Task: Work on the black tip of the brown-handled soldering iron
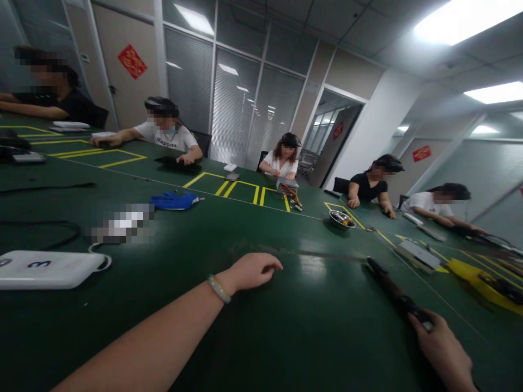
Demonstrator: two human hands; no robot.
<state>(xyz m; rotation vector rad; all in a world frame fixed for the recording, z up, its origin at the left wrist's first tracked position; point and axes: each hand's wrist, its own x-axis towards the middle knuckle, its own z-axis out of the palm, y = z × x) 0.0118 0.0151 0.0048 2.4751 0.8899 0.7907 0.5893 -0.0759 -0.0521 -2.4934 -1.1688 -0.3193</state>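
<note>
My left hand (253, 270), with a pale bangle (219, 289) on its wrist, hovers at or rests on the green table (302, 326); I cannot tell which. Its fingers are curled in, and no object shows in them. At the lower right, my right hand (445, 345) is closed around the near end of a long, slim dark tool (392, 291). That tool points forward and left, its far tip close to the tabletop. Its exact kind is too blurred to make out.
Left lie a white power bank (49, 269) marked 3, a blue glove (174, 200) and black cables (49, 223). Farther off are a metal bowl (342, 220), a grey box with wires (288, 188), a grey panel (419, 254) and a yellow item (469, 275). Several people sit across the table.
</note>
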